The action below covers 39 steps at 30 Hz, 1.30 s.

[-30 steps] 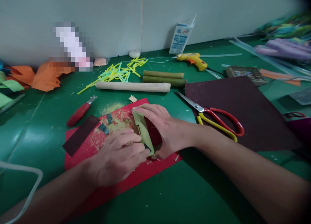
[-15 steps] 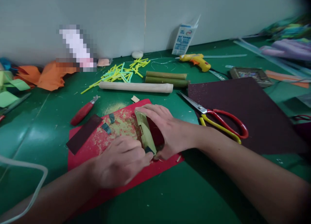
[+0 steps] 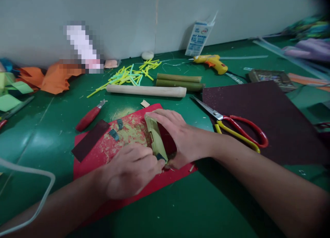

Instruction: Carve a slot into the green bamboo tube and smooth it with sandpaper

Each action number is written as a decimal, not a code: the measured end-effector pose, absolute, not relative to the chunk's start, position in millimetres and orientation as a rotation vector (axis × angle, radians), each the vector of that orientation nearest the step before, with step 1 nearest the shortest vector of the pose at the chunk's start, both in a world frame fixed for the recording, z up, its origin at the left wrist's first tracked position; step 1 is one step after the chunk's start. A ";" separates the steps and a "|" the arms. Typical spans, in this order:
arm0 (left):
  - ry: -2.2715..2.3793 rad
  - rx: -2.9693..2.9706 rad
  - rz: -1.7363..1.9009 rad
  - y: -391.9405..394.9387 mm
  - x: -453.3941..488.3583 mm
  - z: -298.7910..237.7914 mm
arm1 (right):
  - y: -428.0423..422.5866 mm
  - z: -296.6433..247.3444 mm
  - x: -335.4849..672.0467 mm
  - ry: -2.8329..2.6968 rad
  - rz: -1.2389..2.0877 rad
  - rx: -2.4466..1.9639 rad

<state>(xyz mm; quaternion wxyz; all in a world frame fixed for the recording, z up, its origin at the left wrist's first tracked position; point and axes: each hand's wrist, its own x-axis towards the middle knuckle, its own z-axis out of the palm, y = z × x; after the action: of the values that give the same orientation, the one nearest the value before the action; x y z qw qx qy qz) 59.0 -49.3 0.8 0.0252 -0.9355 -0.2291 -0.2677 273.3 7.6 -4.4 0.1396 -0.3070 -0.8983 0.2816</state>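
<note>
A pale green piece of bamboo [image 3: 155, 136] with a notched edge stands slanted over the red sheet [image 3: 177, 174]. My right hand [image 3: 177, 134] grips it by both ends, thumb at the near end and fingers at the far end. At the near end, my left hand [image 3: 135, 169] is closed on a small dark piece of sandpaper [image 3: 161, 157], pressed against the bamboo. Two more small dark pieces [image 3: 113, 134] lie among pale shavings [image 3: 129, 133] on the sheet. A larger dark brown strip [image 3: 90, 141] rests across the sheet's left edge.
A red-handled cutter [image 3: 90, 117] lies left of the sheet, open scissors [image 3: 227, 122] to the right by a dark brown sheet [image 3: 270, 128]. Behind are a peeled bamboo stick [image 3: 145, 90], green bamboo tubes [image 3: 179, 83], yellow cut strips [image 3: 123, 74] and a glue gun [image 3: 211, 62].
The whole view has shifted slightly, with things appearing a little further right. Both hands keep their hold on the bamboo and the small dark piece, barely moving.
</note>
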 end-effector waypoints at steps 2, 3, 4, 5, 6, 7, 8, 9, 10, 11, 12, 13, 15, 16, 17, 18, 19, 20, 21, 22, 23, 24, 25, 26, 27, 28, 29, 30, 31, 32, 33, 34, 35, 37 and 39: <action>-0.735 -2.884 -0.830 -46.5 57.2 -0.7 | 7.5 -4.3 273.2 -2.585 0.811 -0.881; -0.754 -2.872 -0.837 -44.7 56.1 -1.6 | 7.5 -4.5 273.3 -2.576 0.809 -0.874; -0.772 -2.864 -0.841 -42.9 55.2 -2.4 | 7.7 -5.0 273.6 -2.569 0.805 -0.863; -0.784 -2.860 -0.848 -41.2 54.5 -3.0 | 7.9 -5.8 274.0 -2.565 0.801 -0.850; -0.790 -2.862 -0.851 -40.0 54.1 -3.4 | 8.0 -6.6 274.6 -2.564 0.796 -0.838; -0.790 -2.867 -0.859 -39.2 54.0 -3.5 | 8.2 -7.3 275.4 -2.566 0.793 -0.830; -0.790 -2.872 -0.864 -38.8 53.9 -3.4 | 8.1 -7.8 276.1 -2.571 0.794 -0.826; -0.790 -2.881 -0.867 -38.6 53.8 -3.2 | 8.0 -8.1 276.9 -2.582 0.798 -0.827; -0.787 -2.892 -0.866 -38.7 53.5 -3.0 | 7.7 -7.9 277.6 -2.595 0.802 -0.831; -0.786 -2.899 -0.863 -38.7 52.9 -2.8 | 7.4 -7.4 278.1 -2.611 0.806 -0.840; -0.786 -2.905 -0.855 -38.6 51.9 -2.5 | 7.0 -6.7 278.4 -2.627 0.811 -0.851; -0.785 -2.911 -0.840 -38.3 50.4 -2.4 | 6.6 -5.8 278.3 -2.643 0.817 -0.862; -0.786 -2.923 -0.807 -36.5 46.3 -2.2 | 6.0 -4.3 277.0 -2.661 0.816 -0.875; -0.781 -2.927 -0.794 -35.1 43.9 -2.3 | 5.9 -4.0 275.8 -2.664 0.810 -0.871; -0.777 -2.929 -0.785 -33.7 41.5 -2.4 | 5.8 -3.9 274.5 -2.666 0.800 -0.855; -0.775 -2.929 -0.781 -32.4 39.4 -2.5 | 5.8 -4.2 273.0 -2.665 0.786 -0.830; -0.775 -2.929 -0.778 -31.6 38.0 -2.6 | 5.9 -4.6 271.6 -2.661 0.774 -0.803; -0.775 -2.930 -0.778 -31.5 37.5 -2.6 | 6.1 -5.0 270.4 -2.653 0.767 -0.780; -0.769 -2.934 -0.781 -32.2 38.0 -2.5 | 6.3 -5.3 269.6 -2.640 0.767 -0.765; -0.754 -2.942 -0.788 -33.7 39.7 -2.2 | 6.6 -5.5 269.1 -2.622 0.773 -0.760; -0.726 -2.951 -0.796 -35.9 42.4 -1.6 | 6.9 -5.4 269.1 -2.600 0.782 -0.765; -0.688 -2.961 -0.807 -38.6 45.8 -0.9 | 7.4 -5.2 269.4 -2.581 0.796 -0.774; -0.652 -2.973 -0.815 -41.2 49.5 -0.1 | 8.0 -4.9 269.9 -2.566 0.813 -0.785; -0.622 -2.983 -0.827 -43.5 53.0 0.6 | 8.7 -4.7 270.6 -2.557 0.831 -0.792; -0.600 -2.995 -0.833 -45.0 55.9 1.0 | 9.4 -4.6 271.2 -2.553 0.846 -0.795; -0.590 -3.004 -0.836 -45.7 57.9 0.9 | 10.3 -4.9 271.7 -2.547 0.857 -0.797; -0.597 -3.004 -0.835 -45.4 58.8 0.5 | 11.1 -5.3 272.0 -2.538 0.863 -0.798; -0.616 -2.994 -0.833 -44.5 58.7 -0.4 | 11.8 -6.0 272.2 -2.524 0.865 -0.795; -0.641 -2.975 -0.830 -43.4 58.0 -1.6 | 12.5 -6.8 272.1 -2.510 0.863 -0.792; -0.666 -2.954 -0.827 -42.3 56.9 -2.8 | 13.0 -7.6 271.9 -2.497 0.859 -0.789; -0.688 -2.937 -0.824 -41.6 55.9 -4.0 | 13.3 -8.1 271.6 -2.488 0.857 -0.789; -0.699 -2.931 -0.830 -41.5 55.1 -4.9 | 13.5 -8.4 271.2 -2.485 0.856 -0.792; -0.697 -2.938 -0.837 -41.8 54.7 -5.5 | 13.5 -8.4 270.9 -2.487 0.859 -0.799; -0.678 -2.970 -0.846 -43.4 55.1 -5.8 | 13.3 -8.0 270.2 -2.494 0.865 -0.822; -0.677 -2.968 -0.847 -45.0 56.3 -5.5 | 13.2 -7.5 269.8 -2.508 0.862 -0.825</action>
<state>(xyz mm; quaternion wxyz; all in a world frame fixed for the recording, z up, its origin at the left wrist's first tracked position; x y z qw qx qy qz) 56.3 -45.0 -5.5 -0.0094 -0.9392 -0.2143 -0.2681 269.8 13.2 -7.5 0.1813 -0.2923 -0.8880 0.3051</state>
